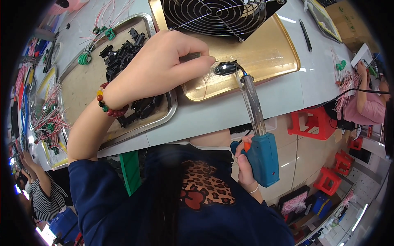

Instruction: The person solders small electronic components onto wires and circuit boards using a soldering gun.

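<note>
My right hand is wrapped round the teal handle of a soldering gun with an orange trigger. Its long metal barrel points up and away, and the bent tip meets the right end of a small black part. Thumb and forefinger of my left hand are pinched together just left of that part. A thin dark strand seems to run from the fingertips to it; what exactly they grip is too small to make out. The part appears over the near side of a gold tray.
A black fan with a wire guard stands on the gold tray. To the left, a metal tray bears several black parts and green coils with red-white wires. A black pen lies right. Co-workers sit at both sides; red stools stand below.
</note>
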Motion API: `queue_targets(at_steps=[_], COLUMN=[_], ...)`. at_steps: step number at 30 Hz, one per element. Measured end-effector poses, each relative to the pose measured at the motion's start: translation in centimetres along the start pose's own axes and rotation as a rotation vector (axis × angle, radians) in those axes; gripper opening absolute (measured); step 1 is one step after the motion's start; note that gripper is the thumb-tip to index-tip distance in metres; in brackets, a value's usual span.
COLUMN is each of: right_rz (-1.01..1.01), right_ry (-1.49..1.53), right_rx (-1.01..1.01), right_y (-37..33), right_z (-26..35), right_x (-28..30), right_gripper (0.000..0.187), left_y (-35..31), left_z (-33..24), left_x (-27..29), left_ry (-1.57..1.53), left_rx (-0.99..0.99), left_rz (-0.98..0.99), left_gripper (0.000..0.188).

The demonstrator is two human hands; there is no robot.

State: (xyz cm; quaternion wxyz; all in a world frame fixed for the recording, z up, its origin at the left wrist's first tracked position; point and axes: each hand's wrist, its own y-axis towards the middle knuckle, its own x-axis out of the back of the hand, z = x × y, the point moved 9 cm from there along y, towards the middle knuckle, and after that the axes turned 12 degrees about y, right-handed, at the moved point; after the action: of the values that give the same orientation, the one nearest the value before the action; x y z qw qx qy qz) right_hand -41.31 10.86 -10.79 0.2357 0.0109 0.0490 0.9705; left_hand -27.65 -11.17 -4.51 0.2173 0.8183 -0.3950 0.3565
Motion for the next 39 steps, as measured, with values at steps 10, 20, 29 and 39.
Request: queue_targets(at_steps=[10,20,29,39], right_rz=[-0.019,0.109,0.119,-0.003], right_ry=[0.113,0.225,0.261,0.227], right_rx=[-0.084,-0.099,-0.075,-0.080], right_y=[-0.15,-0.84,-0.66,-0.79], right_z=[0.04,-0.35,0.39,-0.08], right_x=[0.07,-0.23,-0.56,0.39], right_gripper=[0.029,0.051,0.052,0.048], left_y=[0.17,0.21,0.19,0.34], left_z=[-0.32,-0.30,-0.21,-0.24], left_x=[0.19,0.08,0.04,-0.07], left_ry=[-0.010,-0.033,-0.064,-0.061], left_rx=[-0.008,-0.038,-0.015,-0.012], left_rz=[0.001,0.006,0.040,0.043], left_gripper=[0.032,0.033,0.034,0.034])
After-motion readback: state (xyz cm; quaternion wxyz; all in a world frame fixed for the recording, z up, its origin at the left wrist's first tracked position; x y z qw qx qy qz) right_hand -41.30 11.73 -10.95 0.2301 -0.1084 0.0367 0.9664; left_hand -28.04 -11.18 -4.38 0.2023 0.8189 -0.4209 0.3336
